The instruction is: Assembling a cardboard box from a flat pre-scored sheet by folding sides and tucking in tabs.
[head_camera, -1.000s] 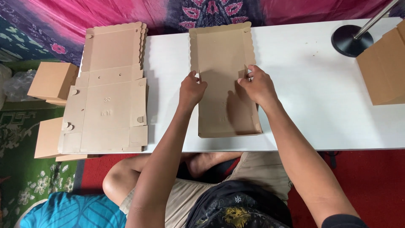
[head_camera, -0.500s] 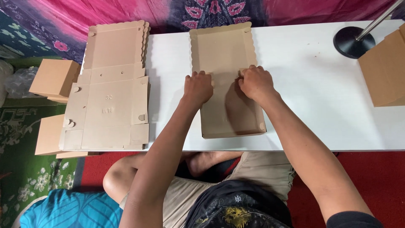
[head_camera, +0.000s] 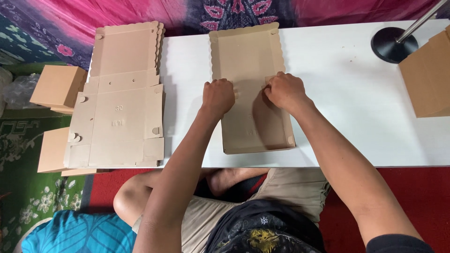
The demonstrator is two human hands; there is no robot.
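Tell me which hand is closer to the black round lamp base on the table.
Right. The right hand presses on the cardboard sheet, on the side facing the black lamp base. The left hand rests on the sheet's far side, farther away. Neither touches the base.

head-worn view, looking down, table (head_camera: pixel 347 117) near

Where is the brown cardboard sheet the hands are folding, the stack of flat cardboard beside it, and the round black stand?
Brown cardboard sheet being folded (head_camera: pixel 246 51): head view, on its bare upper panel.
Stack of flat brown cardboard (head_camera: pixel 119 122): head view, on the top sheet's middle panel.
Round black stand base (head_camera: pixel 391 45): head view, on the disc's top.
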